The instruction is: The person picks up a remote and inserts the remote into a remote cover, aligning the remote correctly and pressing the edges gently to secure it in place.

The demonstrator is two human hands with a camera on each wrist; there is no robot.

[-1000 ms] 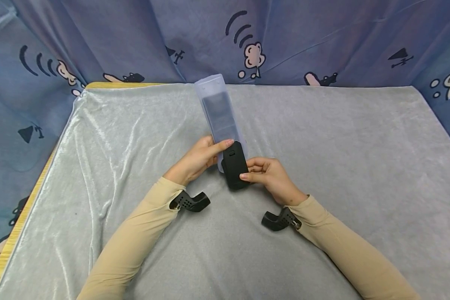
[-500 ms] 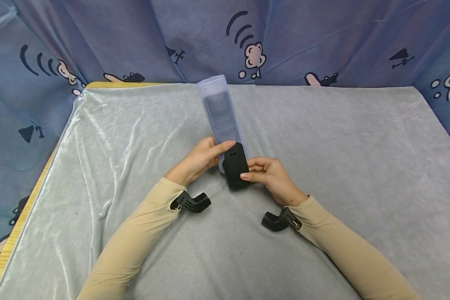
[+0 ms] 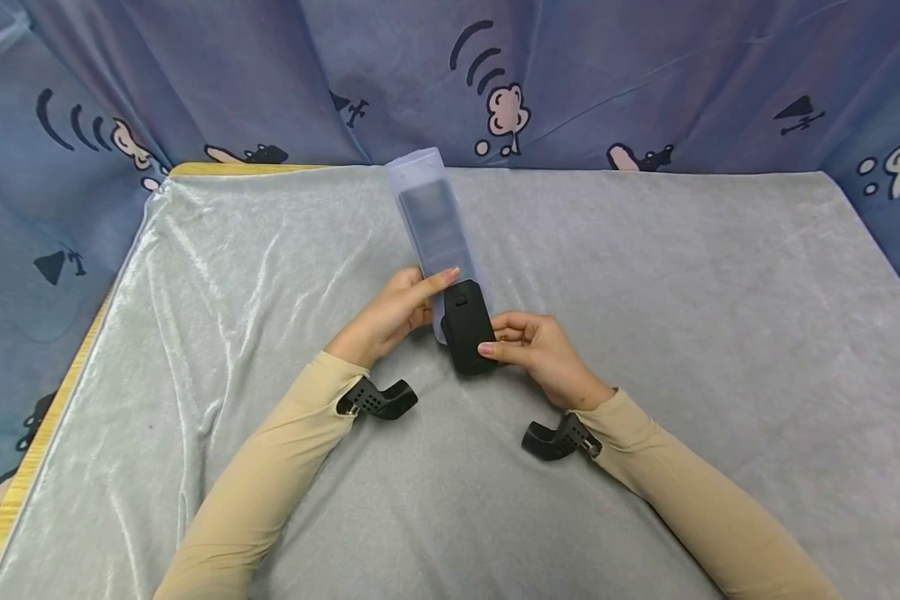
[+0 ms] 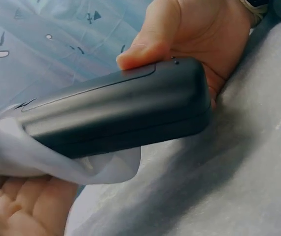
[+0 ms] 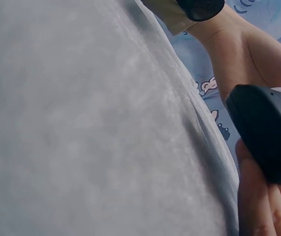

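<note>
We see the black device between both hands, over the middle of the tabletop, its near end held up off the cloth. Its long axis points toward the far edge, tipped slightly to the left corner. The translucent pouch runs on beyond it, leaning further left, so the two axes make only a slight angle. In the left wrist view the pouch's lip wraps the device's far end; how deep that end sits we cannot tell. The left hand grips the pouch, thumb on top beside the device's far end. The right hand pinches the device from the right, thumb on its upper face, and is the one nearer its free near end.
</note>
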